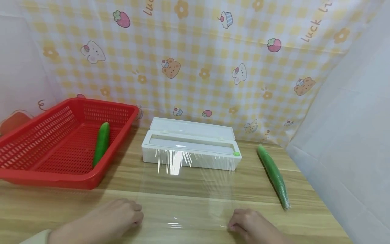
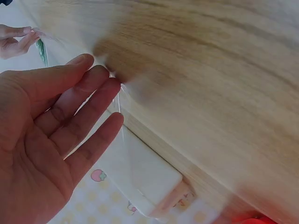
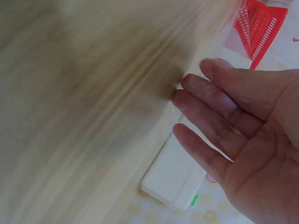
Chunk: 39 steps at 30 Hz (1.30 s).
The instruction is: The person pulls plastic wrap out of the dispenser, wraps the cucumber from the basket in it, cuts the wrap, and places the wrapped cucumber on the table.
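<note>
A sheet of clear cling film [image 1: 186, 206] stretches from the white film dispenser box [image 1: 150, 156] toward me, low over the wooden table. At its near left corner my left hand [image 1: 122, 215] pinches the film between thumb and fingertips. My right hand [image 1: 250, 222] pinches the near right corner. Both wrist views show the other fingers of the left hand [image 2: 60, 121] and right hand [image 3: 247, 126] fairly straight. The dispenser's lid [image 1: 193, 128] stands raised at the back. To the right lies a cucumber [image 1: 274, 173], its near end shiny with film.
A red plastic basket [image 1: 68, 178] stands at the left with one cucumber [image 1: 102, 144] inside. A small green piece [image 1: 236, 154] sits at the dispenser's right end. A patterned cloth [image 1: 201, 67] hangs behind the table, and white sheeting [image 1: 344, 135] rises at the right.
</note>
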Each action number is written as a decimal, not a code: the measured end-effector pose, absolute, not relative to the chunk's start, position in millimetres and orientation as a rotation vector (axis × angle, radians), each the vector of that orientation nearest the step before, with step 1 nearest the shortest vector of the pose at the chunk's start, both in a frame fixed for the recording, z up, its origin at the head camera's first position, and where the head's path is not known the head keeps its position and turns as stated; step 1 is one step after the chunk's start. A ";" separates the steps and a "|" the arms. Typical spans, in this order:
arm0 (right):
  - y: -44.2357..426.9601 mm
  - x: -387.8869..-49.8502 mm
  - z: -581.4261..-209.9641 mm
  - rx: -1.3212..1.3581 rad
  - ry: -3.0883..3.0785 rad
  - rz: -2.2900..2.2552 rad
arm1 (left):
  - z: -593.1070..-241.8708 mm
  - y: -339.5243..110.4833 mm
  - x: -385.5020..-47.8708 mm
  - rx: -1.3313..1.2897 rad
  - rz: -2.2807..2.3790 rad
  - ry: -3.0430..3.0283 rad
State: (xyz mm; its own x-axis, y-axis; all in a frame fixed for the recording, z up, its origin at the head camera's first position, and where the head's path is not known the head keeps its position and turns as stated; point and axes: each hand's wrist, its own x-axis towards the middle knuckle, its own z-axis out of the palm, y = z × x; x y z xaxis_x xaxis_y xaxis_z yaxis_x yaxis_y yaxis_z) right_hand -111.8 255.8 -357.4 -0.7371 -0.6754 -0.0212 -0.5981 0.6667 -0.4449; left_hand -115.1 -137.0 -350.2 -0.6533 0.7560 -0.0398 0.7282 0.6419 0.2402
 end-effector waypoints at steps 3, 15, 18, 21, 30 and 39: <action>253.4 -111.3 -355.9 -1.038 2.668 -0.577 | -354.1 -135.5 -115.8 1.307 0.205 2.782; 248.1 -108.9 -356.8 -1.202 2.699 -0.394 | -356.2 -135.4 -116.2 1.272 0.199 2.763; 246.8 -108.6 -356.0 -1.175 2.707 -0.390 | -358.6 -135.8 -116.0 1.293 0.200 2.802; 245.4 -108.4 -355.4 -1.160 2.723 -0.387 | -360.2 -136.1 -116.2 1.335 0.177 2.834; 243.3 -110.2 -350.1 -1.140 2.748 -0.396 | -359.3 -135.3 -116.7 1.432 0.165 2.887; 223.4 -112.5 -327.6 -1.072 2.834 -0.322 | -333.6 -144.1 -116.7 1.352 0.248 2.839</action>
State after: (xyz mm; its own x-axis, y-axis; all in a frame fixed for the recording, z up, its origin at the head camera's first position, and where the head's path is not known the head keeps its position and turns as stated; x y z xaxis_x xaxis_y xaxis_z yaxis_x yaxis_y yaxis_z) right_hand -112.5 223.4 -327.6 -0.7483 -0.6632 -0.0137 -0.6432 0.7305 -0.2293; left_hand -116.7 -144.1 -333.6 -0.6323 0.7707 0.0789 0.7727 0.6200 0.1359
